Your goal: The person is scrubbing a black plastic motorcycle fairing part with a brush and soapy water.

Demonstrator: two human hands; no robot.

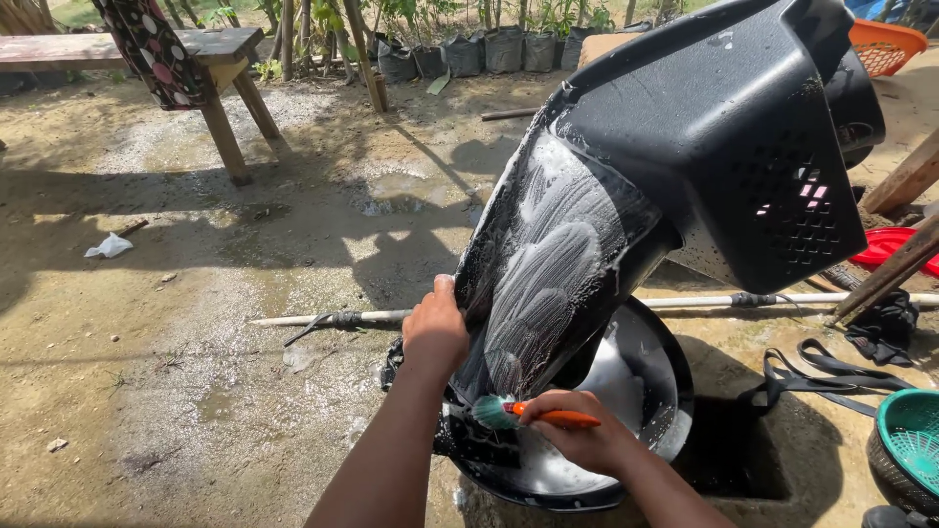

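My left hand point(435, 328) grips the left edge of a black, soapy fabric item point(553, 264) that stands upright in a black basin point(646, 411). My right hand point(582, 430) is shut on an orange-handled scrub brush point(528, 413) whose green bristles touch the lower part of the fabric. White suds streak the fabric's front. A black perforated plastic basket point(743, 127) sits upside down over its top. Foamy water lies in the basin.
A long pipe point(342, 318) lies across the wet dirt ground behind the basin. A wooden bench point(196, 59) stands at back left. A green basket point(915, 445), black straps point(831, 372), a red lid point(885, 244) and an orange basket point(885, 44) are at right.
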